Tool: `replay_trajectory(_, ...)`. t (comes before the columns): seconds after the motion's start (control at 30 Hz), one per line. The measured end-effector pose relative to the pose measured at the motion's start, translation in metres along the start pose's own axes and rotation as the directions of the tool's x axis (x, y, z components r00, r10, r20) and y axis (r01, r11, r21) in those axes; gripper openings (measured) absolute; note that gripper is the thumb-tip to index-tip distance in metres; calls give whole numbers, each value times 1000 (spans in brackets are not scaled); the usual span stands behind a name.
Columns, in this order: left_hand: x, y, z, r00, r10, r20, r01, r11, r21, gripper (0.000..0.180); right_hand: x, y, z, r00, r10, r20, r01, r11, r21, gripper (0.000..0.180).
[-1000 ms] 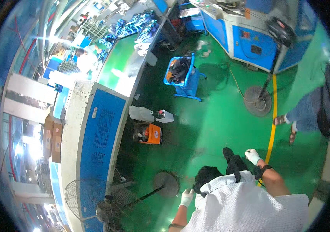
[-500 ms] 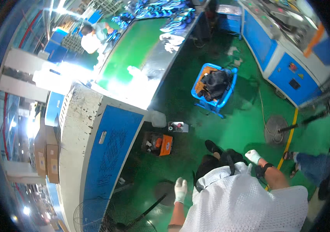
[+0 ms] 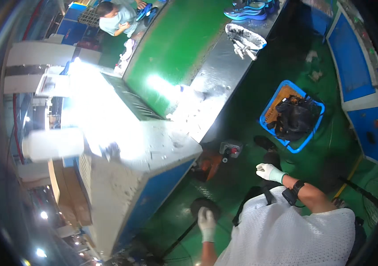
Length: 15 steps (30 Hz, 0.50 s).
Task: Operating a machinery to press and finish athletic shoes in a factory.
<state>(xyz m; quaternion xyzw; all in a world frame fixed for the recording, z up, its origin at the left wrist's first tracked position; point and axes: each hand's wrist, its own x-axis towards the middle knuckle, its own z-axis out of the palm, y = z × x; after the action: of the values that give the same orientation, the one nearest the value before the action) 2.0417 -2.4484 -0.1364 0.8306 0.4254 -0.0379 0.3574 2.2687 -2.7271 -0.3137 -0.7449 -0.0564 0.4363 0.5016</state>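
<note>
My left hand (image 3: 206,224), in a white glove, hangs low beside the corner of a large machine. Its fingers are loosely extended and hold nothing; behind them on the floor is a round dark base (image 3: 203,207) with a pole. My right hand (image 3: 269,172), gloved too, is raised in front of my body with its fingers loosely bent and apart, and nothing shows in it. The nearest thing beyond it is a blue-rimmed basket (image 3: 266,105) with an orange crate and black material inside. Neither hand touches anything that I can see.
At left stands a machine (image 3: 167,148) with a blue side, partly lost in glare. A green conveyor belt (image 3: 175,42) runs away from it, with blue shoes (image 3: 249,11) and a white-and-black piece (image 3: 244,36) along its edge. Another person (image 3: 120,22) works across it. Blue cabinets (image 3: 357,57) stand right.
The view has turned and come closer to the conveyor and machine. My right hand has swung inward in front of my body. My left hand stays low at my side.
</note>
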Motion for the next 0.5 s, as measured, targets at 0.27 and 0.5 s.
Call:
replay_trajectory(0.27,-2,37,94,738,-496,457,414,868,273,52,17,23,-3,967,205,154,-233,954,188,41)
replay_trajectory(0.5,45,50,154,673,-540,505,474,839,266,53,27,25,-18,960,279,38,-277,908,315,34)
